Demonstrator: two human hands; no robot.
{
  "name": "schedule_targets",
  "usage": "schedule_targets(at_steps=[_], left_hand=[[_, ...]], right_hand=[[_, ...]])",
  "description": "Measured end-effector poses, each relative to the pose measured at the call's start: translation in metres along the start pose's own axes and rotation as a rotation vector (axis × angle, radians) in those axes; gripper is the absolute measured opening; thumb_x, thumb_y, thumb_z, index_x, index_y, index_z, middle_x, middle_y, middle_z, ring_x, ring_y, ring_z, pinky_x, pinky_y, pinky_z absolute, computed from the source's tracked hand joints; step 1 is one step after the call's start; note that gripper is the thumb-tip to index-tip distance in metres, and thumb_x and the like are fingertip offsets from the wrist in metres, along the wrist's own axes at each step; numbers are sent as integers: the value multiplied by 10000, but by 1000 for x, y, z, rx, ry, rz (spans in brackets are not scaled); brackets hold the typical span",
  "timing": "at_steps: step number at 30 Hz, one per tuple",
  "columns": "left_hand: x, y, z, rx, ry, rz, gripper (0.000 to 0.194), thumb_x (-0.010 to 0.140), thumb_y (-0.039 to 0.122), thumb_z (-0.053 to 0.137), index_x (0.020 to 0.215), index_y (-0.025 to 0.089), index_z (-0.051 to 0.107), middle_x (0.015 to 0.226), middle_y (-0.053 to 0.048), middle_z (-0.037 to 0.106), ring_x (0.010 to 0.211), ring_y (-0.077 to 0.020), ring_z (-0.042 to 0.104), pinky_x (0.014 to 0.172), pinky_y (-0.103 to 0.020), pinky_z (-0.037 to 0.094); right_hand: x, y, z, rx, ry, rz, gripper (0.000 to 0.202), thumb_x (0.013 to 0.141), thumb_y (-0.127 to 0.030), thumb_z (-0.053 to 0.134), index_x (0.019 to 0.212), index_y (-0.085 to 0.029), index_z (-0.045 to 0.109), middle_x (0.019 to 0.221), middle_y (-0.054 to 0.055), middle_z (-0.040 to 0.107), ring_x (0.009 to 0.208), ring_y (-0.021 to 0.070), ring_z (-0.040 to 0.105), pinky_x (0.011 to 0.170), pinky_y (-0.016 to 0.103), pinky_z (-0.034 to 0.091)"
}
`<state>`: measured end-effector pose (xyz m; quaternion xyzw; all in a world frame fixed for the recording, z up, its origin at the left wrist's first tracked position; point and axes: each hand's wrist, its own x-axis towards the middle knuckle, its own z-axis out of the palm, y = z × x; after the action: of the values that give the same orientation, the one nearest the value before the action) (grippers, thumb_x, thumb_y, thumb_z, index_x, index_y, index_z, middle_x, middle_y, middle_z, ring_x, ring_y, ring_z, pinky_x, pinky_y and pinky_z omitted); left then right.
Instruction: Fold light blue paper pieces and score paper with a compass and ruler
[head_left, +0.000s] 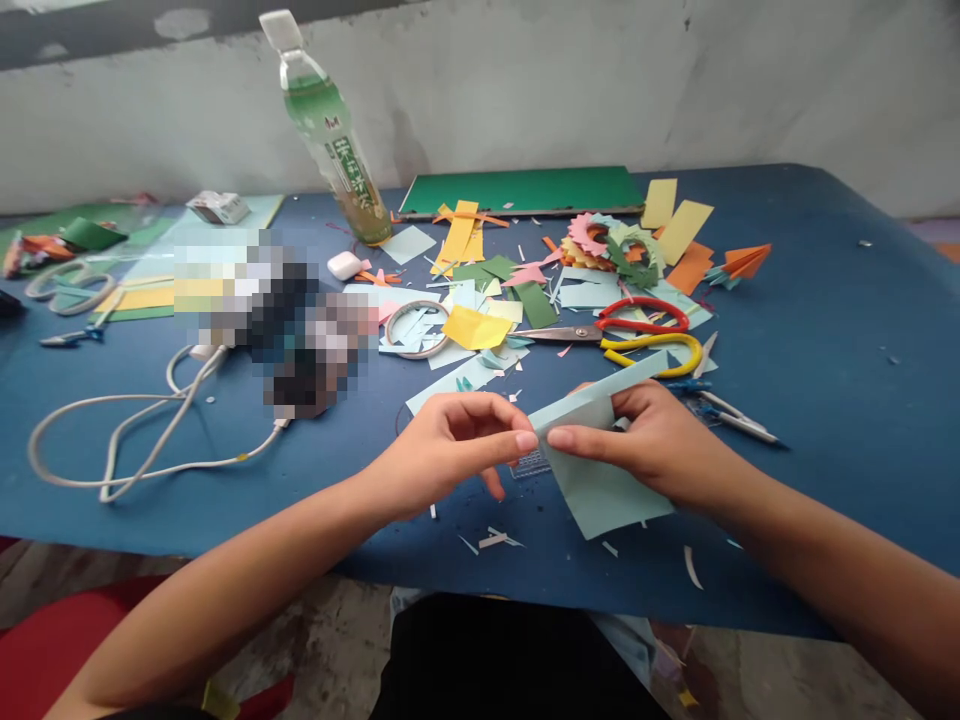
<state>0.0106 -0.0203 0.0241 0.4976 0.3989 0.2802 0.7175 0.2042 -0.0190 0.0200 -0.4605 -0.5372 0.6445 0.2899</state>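
Observation:
A light blue sheet of paper (600, 485) is held up over the near part of the table, its top edge folded over in a narrow strip. My right hand (652, 435) grips it, thumb on the near face and fingers hidden behind. On the other side, my left hand (469, 440) pinches the sheet's left corner at the fold between thumb and fingertips. Just beyond the sheet lie scissors (581, 334) with one red and one yellow handle loop. Near them are a roll of tape (417, 329) and a folded yellow paper (477, 327).
Paper scraps litter the blue table (840, 400). A tall bottle (337, 150) stands near the wall beside a green board (525, 190). White cable (112, 440) loops at the left. A pen (742, 418) and orange folded paper (748, 262) lie at the right.

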Motion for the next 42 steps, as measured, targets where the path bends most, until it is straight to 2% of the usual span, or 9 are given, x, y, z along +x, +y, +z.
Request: schedule_targets(at_steps=[6,10,19,25,30,36,39,42], left_hand=[[-2,1,4,106,73,96,121,752,241,650,727,129,609,642,34,516,534,-60,499,439,-150,504],[-4,3,7,171,90,126,89,744,195,648,704,124,610,642,42,514,483,-36,482,409,-112,471],[-3,-1,7,69,29,108,132,767,225,623,699,125,677,678,17,516,544,-66,516,448,-168,533],[0,-5,7,-21,47,32,160,726,265,672,673,114,672,651,18,526,541,-64,511,455,-167,525],[4,-8,4,-103,94,31,181,719,300,683,745,126,638,648,5,553,632,-95,526,451,-164,519],[6,-11,-5,-145,-37,15,254,667,346,724,753,129,623,636,6,550,635,-96,516,452,-171,505],[6,-11,-9,-77,-63,-10,279,646,370,735,777,146,632,671,6,562,664,-99,518,471,-176,499],[5,-9,-11,-27,-130,-50,310,626,419,736,758,158,632,674,9,569,665,-102,517,487,-188,493]], right_hand=[[0,2,5,-64,35,-25,196,665,-373,709,715,-188,670,623,-25,613,509,96,520,442,198,378],[-1,-1,7,-124,45,-48,196,676,-375,705,679,-195,627,598,-46,564,520,82,493,448,188,354],[-1,6,11,199,-43,155,232,679,-393,711,708,-187,608,574,-55,542,460,57,464,403,162,345],[2,9,11,253,-40,251,269,610,-405,753,683,-184,617,543,-53,535,442,65,459,391,169,346],[2,8,12,72,17,157,245,654,-417,709,736,-202,626,612,-34,564,510,98,499,443,194,392],[0,7,15,-389,96,-82,261,700,-494,624,668,-235,637,599,-7,596,533,148,520,449,232,395],[1,10,15,-475,125,-105,259,667,-506,645,656,-248,625,568,-13,597,476,145,498,396,237,360],[1,14,15,-464,151,-113,249,627,-488,685,657,-251,612,586,-22,617,467,145,511,382,234,361]])
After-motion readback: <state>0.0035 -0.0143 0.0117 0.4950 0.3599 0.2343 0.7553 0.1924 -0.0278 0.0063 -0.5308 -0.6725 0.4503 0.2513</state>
